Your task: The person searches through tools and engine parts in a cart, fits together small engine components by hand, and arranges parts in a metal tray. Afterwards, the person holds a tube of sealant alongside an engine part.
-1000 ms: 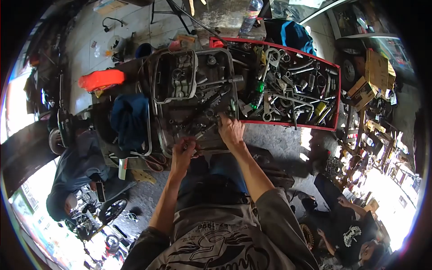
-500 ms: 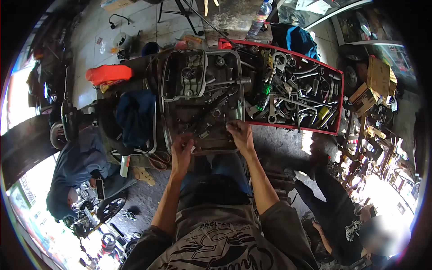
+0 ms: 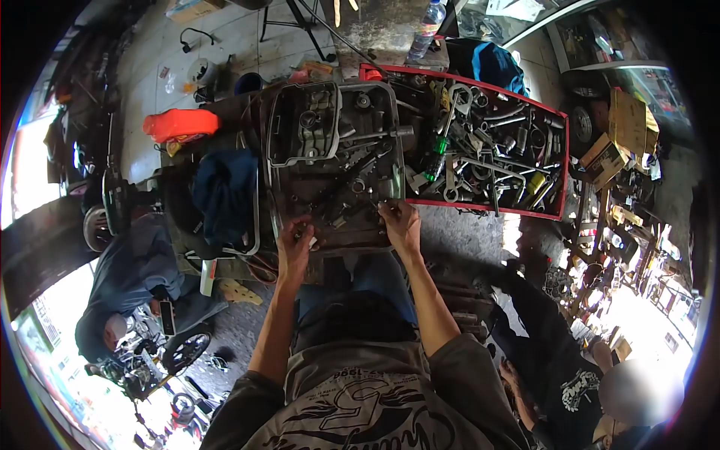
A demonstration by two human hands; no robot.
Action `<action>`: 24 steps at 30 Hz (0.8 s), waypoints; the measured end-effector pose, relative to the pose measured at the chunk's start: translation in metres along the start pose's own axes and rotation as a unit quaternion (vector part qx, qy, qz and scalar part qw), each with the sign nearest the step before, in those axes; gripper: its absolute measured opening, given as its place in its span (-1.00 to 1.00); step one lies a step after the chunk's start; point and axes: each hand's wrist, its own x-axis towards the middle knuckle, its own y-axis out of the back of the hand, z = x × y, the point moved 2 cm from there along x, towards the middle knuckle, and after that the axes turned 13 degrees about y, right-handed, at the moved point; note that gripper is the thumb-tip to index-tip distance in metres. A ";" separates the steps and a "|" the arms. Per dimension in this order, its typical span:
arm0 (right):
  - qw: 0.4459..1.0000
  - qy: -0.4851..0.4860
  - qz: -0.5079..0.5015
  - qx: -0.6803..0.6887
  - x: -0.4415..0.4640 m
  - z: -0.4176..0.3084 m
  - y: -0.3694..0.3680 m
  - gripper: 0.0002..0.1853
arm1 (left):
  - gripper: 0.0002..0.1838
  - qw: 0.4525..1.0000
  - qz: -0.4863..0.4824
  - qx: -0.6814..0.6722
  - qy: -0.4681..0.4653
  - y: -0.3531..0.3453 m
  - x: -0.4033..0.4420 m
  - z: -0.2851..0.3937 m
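A dark metal tray [image 3: 330, 238] lies in front of me, with small loose metal parts on its floor. At its near left corner is my left hand [image 3: 294, 246], fingers curled together; a small pale bit shows by the fingertips, its kind unclear. My right hand [image 3: 401, 226] is over the near right edge, thumb and fingers pinched. Whatever they pinch is too small to name. Just beyond those fingers lie a ring-shaped part [image 3: 358, 185] and other small hardware. A cast metal engine cover [image 3: 304, 154] rests in the tray's far left part, with a socket tool [image 3: 390, 133] beside it.
A red-rimmed toolbox [image 3: 564, 165] full of wrenches and sockets adjoins the tray on the right. Dark blue cloth [image 3: 225, 195] and an orange-red container [image 3: 181, 124] are to the left. One person [image 3: 124, 285] bends by a motorcycle at left; another [image 3: 555, 367] is at lower right.
My left hand has shifted slightly left and turned, its fingers still curled. The right hand stays near the same edge. At lower right, the other person's arm and legs have moved.
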 end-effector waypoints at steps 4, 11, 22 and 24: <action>0.999 -0.012 0.018 -0.040 0.002 0.003 -0.004 -0.73 | -0.77 1.000 -0.015 0.018 0.021 0.002 -0.008 -0.002; 0.993 0.021 0.081 -0.079 -0.014 -0.007 0.002 -0.77 | -0.79 0.997 -0.038 0.065 0.018 0.008 -0.012 -0.016; 0.989 0.013 0.150 0.007 -0.040 -0.036 0.044 -0.38 | -0.79 0.977 -0.154 0.146 -0.020 0.033 -0.013 -0.009; 0.965 0.203 0.135 -0.101 0.015 -0.071 0.069 -0.20 | -0.79 0.975 -0.158 0.154 -0.018 0.041 -0.021 -0.008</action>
